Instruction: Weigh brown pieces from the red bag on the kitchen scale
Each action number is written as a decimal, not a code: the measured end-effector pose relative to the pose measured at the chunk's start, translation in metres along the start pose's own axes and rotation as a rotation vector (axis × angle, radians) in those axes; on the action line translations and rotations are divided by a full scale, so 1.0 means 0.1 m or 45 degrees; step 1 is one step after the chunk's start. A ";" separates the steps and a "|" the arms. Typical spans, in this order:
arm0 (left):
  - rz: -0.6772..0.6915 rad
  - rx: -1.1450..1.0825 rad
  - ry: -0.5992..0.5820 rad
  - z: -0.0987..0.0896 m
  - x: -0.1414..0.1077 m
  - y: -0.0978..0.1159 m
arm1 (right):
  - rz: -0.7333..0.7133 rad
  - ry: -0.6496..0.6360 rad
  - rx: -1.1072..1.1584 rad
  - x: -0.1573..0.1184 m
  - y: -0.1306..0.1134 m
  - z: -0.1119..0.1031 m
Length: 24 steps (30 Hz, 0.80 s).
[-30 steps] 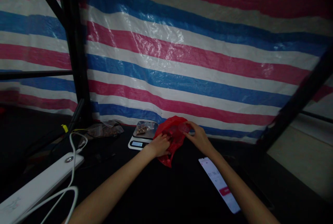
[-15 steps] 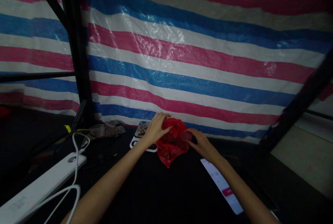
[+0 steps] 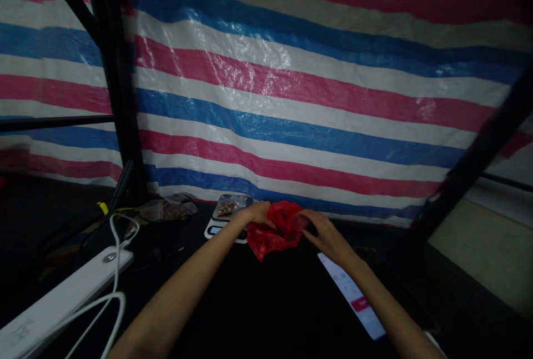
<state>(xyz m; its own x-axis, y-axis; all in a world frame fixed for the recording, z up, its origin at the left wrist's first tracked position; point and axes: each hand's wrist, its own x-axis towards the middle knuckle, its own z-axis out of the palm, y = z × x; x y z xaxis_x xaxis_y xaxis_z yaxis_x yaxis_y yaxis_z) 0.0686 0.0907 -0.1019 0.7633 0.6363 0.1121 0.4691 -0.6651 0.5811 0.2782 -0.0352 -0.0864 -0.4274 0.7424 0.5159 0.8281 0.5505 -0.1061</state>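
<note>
A crumpled red plastic bag point(image 3: 270, 241) lies on the black table between my two hands. My left hand point(image 3: 258, 213) grips its left upper side, with the thumb over the red film and the other fingertips partly hidden. On the right edge, my right hand point(image 3: 323, 231) is closed with thumb and fingers around the bag. A translucent, rounded patch shows by the right fingertips; I cannot make out what it is. Just left of the bag stands a white digital scale point(image 3: 210, 232), carrying a small clear bag point(image 3: 227, 207) of brown bits.
Under my right forearm lies a lit phone point(image 3: 347, 287). At left are a long white device point(image 3: 62, 298) and a looping white cable point(image 3: 117, 259). Clear bags point(image 3: 166, 209) with brown contents lie farther back. A striped plastic sheet point(image 3: 291, 120) hangs behind the table, between black posts point(image 3: 119, 98).
My left hand has come down onto the bag's upper left side, lower than before. The red bag looks flatter and more bunched. The right hand keeps its place, and the view has shifted slightly.
</note>
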 end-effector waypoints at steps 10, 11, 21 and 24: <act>0.049 0.200 0.141 0.01 -0.10 0.15 | 0.074 0.330 -0.422 -0.18 -0.61 0.17; 0.029 0.222 0.167 0.01 -0.11 0.16 | 0.026 0.307 -0.443 -0.19 -0.65 0.21; -0.224 0.549 0.181 0.04 -0.22 0.31 | 0.459 -0.373 -0.561 0.10 -0.55 0.36; -0.258 0.508 0.164 0.09 -0.22 0.31 | 0.491 -0.436 -0.592 0.14 -0.52 0.41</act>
<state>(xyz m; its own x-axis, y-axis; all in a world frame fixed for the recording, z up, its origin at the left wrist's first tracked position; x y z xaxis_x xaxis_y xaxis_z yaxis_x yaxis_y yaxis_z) 0.0708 0.0523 -0.0936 0.5889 0.7956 0.1419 0.7567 -0.6045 0.2491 0.2146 -0.0373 -0.1081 -0.0983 0.9729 0.2093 0.9806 0.0590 0.1867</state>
